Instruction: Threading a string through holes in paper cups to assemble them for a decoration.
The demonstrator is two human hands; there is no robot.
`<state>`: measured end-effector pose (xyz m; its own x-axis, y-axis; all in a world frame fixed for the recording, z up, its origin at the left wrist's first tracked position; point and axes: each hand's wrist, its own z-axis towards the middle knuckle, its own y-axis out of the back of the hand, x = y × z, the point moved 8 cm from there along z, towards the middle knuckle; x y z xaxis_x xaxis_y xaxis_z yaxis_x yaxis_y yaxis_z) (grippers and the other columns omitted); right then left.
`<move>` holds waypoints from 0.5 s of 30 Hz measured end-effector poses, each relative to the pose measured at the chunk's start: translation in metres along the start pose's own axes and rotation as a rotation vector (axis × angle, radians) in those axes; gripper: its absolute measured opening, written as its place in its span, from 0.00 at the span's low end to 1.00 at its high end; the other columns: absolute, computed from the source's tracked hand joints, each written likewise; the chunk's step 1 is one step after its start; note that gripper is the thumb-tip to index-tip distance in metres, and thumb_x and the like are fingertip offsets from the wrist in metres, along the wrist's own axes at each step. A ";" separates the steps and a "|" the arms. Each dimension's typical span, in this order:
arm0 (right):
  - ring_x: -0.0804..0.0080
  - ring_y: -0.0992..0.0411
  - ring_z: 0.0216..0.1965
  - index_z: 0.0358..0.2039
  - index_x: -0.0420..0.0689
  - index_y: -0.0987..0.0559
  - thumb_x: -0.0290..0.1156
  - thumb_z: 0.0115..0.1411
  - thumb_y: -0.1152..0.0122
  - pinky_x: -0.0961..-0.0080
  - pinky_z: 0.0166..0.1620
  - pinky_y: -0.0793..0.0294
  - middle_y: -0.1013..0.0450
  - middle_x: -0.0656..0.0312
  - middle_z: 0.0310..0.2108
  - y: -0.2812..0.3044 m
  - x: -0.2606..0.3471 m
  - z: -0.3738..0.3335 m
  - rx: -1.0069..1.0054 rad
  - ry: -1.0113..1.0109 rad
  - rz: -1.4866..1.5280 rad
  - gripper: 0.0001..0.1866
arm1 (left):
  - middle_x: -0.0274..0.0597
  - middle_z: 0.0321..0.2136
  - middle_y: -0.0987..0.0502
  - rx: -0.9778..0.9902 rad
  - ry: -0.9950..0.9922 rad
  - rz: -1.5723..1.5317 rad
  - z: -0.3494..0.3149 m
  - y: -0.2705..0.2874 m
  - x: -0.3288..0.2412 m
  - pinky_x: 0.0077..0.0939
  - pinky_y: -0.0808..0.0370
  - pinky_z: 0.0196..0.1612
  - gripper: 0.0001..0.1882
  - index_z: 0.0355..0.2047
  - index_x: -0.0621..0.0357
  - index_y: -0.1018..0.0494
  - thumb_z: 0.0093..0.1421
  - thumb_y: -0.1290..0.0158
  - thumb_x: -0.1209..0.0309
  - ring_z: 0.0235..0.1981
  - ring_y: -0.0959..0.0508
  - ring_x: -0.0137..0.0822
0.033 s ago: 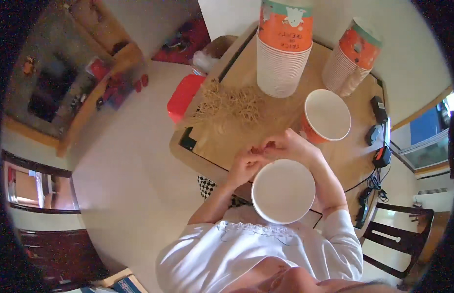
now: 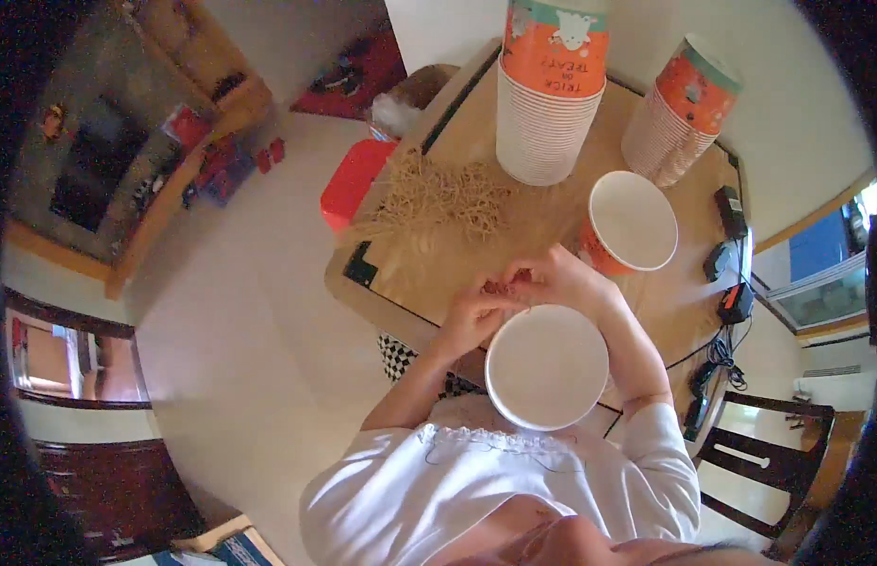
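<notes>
**Pale cup (image 2: 547, 368) at the near edge of the desk (image 2: 410, 269)**

We look down on a wide paper cup between two bare forearms, its round mouth and white interior facing up, overlapping the middle of the desk's near edge; what it stands on is hidden. At its far rim, the left hand (image 2: 476, 314) and the right hand (image 2: 556, 283) come together, fingers curled and tips meeting. We cannot tell whether either hand grasps anything between those fingertips.

Just beyond the right hand, toward the desk's right edge, we see a second cup (image 2: 633, 222), orange outside, its mouth up. A tangle of tan strands (image 2: 448, 198) spreads along the left edge, close to the near-left corner. Near the far-left corner stands a tall stack of nested cups (image 2: 552, 104), an orange and green one on top; a shorter stack (image 2: 682, 108) of similar colours stands near the far-right corner. Black adapters (image 2: 731, 211) and dark cables (image 2: 721, 349) line the right edge.

Past the left edge we find a red object (image 2: 354, 184); off the near-right corner, a dark wooden chair (image 2: 769, 453). Below the near edge shows a black-and-white checkered surface (image 2: 398, 357).
</notes>
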<state>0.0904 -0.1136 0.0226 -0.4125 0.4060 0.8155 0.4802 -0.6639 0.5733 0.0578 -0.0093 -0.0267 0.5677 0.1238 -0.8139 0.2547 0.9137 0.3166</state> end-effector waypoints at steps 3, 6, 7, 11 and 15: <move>0.70 0.26 0.26 0.31 0.42 0.23 0.28 0.50 0.41 0.74 0.30 0.29 0.25 0.58 0.24 -0.006 -0.008 0.007 0.082 -0.150 -0.076 0.07 | 0.38 0.32 0.31 -0.033 0.051 -0.001 -0.004 0.001 0.014 0.24 0.29 0.35 0.16 0.34 0.51 0.22 0.46 0.45 0.83 0.34 0.27 0.34; 0.69 0.26 0.25 0.31 0.42 0.23 0.28 0.49 0.40 0.74 0.29 0.29 0.25 0.58 0.24 -0.005 -0.015 0.009 0.040 -0.159 -0.115 0.08 | 0.38 0.31 0.31 -0.040 0.043 0.040 -0.005 0.004 0.011 0.25 0.28 0.35 0.15 0.34 0.50 0.22 0.45 0.43 0.82 0.35 0.27 0.35; 0.69 0.26 0.26 0.31 0.42 0.23 0.29 0.49 0.40 0.73 0.30 0.29 0.25 0.58 0.25 -0.006 -0.014 0.010 0.061 -0.165 -0.129 0.08 | 0.38 0.31 0.31 -0.035 0.015 0.063 -0.005 0.003 0.010 0.25 0.28 0.35 0.14 0.34 0.49 0.22 0.46 0.43 0.80 0.34 0.26 0.36; 0.68 0.26 0.28 0.31 0.42 0.23 0.30 0.49 0.39 0.73 0.32 0.28 0.25 0.59 0.26 -0.009 -0.017 0.008 0.059 -0.117 -0.139 0.09 | 0.39 0.30 0.30 0.012 0.219 0.015 -0.009 -0.009 0.027 0.26 0.28 0.34 0.11 0.33 0.49 0.22 0.48 0.42 0.76 0.32 0.26 0.37; 0.68 0.26 0.29 0.31 0.42 0.23 0.30 0.49 0.38 0.72 0.32 0.28 0.25 0.60 0.27 -0.004 -0.007 0.002 0.058 -0.061 -0.152 0.09 | 0.40 0.29 0.28 -0.048 0.227 -0.090 -0.009 -0.004 0.027 0.26 0.28 0.32 0.09 0.32 0.50 0.23 0.49 0.41 0.72 0.29 0.26 0.38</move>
<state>0.0925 -0.1124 0.0147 -0.4369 0.5378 0.7211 0.4601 -0.5552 0.6929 0.0652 -0.0061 -0.0545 0.3528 0.1197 -0.9280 0.2558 0.9416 0.2188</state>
